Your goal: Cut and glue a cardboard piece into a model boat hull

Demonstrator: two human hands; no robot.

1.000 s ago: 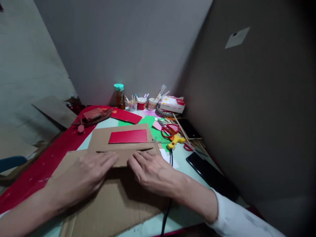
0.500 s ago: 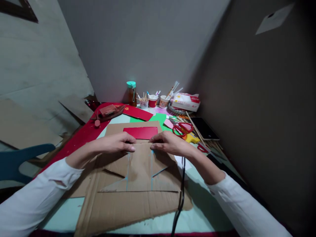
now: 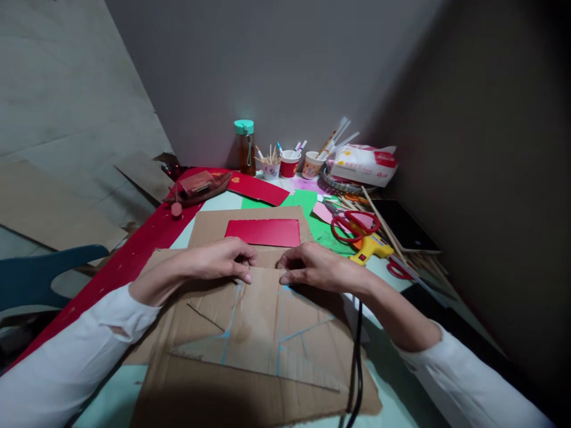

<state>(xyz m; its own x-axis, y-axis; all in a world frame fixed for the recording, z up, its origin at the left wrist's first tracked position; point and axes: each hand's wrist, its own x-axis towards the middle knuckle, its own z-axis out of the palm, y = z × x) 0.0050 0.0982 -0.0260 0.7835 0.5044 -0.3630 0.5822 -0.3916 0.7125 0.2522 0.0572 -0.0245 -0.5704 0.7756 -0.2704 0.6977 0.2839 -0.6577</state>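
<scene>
A cut piece of brown cardboard (image 3: 256, 321) with blue drawn lines and slanted cuts on both sides lies on a larger cardboard sheet (image 3: 200, 395). My left hand (image 3: 223, 261) pinches its far edge left of centre, thumb on top. At the same edge, a little to the right, my right hand (image 3: 314, 267) pinches it too, fingers curled. Just beyond the hands a red paper strip (image 3: 263, 232) rests flat on the cardboard. The undersides of the fingers are hidden by the piece.
Red-handled scissors (image 3: 352, 227) and a yellow glue gun (image 3: 371, 248) lie at the right, near a dark tablet (image 3: 404, 226). A black cable (image 3: 358, 362) crosses the cardboard. Along the wall stand a bottle (image 3: 245, 148), several paper cups (image 3: 289, 163) and a tissue pack (image 3: 363, 165).
The view has moved closer and tilted down. The cut cardboard piece has turned slightly, its near right corner now lower. Both hands keep their pinch at its far edge.
</scene>
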